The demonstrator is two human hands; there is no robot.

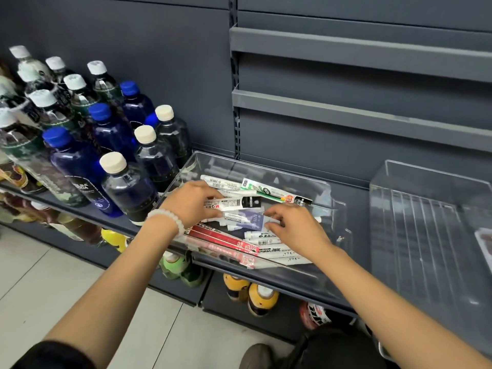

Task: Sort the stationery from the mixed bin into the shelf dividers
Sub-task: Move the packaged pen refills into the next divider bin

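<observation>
Nearest, two bare forearms reach in from the bottom edge; the left wrist wears a pale beaded bracelet [165, 219]. Both hands are inside a clear plastic bin [336, 209] that sits on a dark grey metal shelf [354, 198], its glossy walls hard to trace against the shelf. The left hand [192, 202] pinches a white tube-shaped pen pack with a black cap [232, 203]; the right hand [295, 226] has its fingers curled over a flat bluish packet [250, 218], though its grasp cannot be told for certain. Under them lie long red boxes [223, 241] and white pens [282, 255], partly hidden by the hands, with a green-and-white packet [263, 191] farther back. To the right stands a second clear tray with ridged dividers [415, 235], cut off by the edge. At far left, blue and clear bottles [111, 137] with round caps crowd the shelf.
</observation>
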